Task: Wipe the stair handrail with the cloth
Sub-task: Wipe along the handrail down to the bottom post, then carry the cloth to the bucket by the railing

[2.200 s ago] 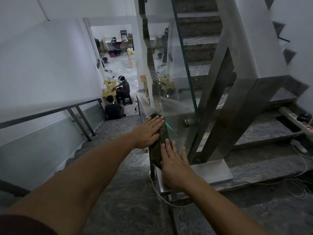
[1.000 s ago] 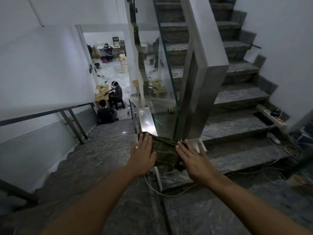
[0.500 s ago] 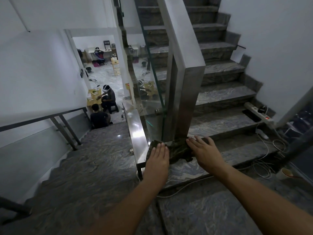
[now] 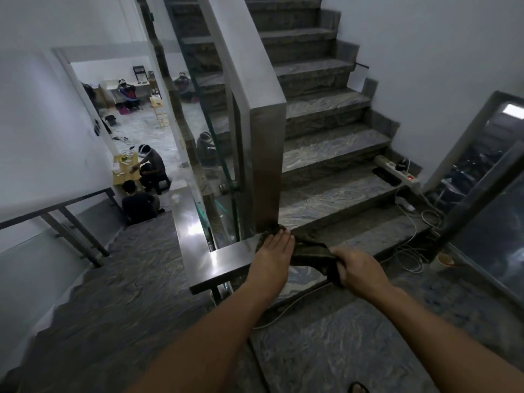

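Both hands were engaged: the soft, limp cloth (image 4: 307,252) was pressed flat on the rail (image 4: 226,258) by the open left hand (image 4: 276,246) and bunched in the closed right hand (image 4: 355,268).

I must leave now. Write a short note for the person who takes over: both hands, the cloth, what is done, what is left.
Left hand: flat, pressing the cloth onto the handrail at the foot of the upright post.
Right hand: closed on the cloth's free end, off the rail.
Done: cannot be judged; the flat corner section looks shiny.
Left: the post and the rail sloping upstairs.
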`<move>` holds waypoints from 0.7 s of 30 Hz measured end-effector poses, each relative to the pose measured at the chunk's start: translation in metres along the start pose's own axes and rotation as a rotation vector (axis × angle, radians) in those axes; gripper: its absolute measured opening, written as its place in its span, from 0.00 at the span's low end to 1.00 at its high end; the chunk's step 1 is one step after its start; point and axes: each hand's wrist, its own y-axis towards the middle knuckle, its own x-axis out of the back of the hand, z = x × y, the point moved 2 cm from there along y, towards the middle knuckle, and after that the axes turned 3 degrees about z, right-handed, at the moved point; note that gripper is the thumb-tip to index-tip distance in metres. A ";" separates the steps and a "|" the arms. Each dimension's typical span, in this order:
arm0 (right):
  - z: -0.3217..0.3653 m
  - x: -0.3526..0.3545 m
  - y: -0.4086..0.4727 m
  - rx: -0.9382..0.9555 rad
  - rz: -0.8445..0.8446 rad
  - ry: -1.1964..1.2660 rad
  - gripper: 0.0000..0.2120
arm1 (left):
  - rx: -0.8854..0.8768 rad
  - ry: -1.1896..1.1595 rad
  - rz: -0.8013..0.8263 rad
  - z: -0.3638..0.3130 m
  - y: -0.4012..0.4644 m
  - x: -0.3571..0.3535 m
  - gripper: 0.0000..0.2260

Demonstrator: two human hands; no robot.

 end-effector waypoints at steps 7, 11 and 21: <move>-0.040 0.025 -0.013 -0.081 -0.040 -0.120 0.09 | -0.077 -0.068 0.058 -0.030 0.056 -0.008 0.11; -0.088 0.051 -0.012 -0.145 -0.044 -0.207 0.11 | -0.051 -0.088 0.248 -0.066 0.103 -0.006 0.08; -0.274 0.167 -0.013 -0.500 0.002 -0.133 0.09 | -0.152 -0.315 0.463 -0.219 0.277 0.008 0.08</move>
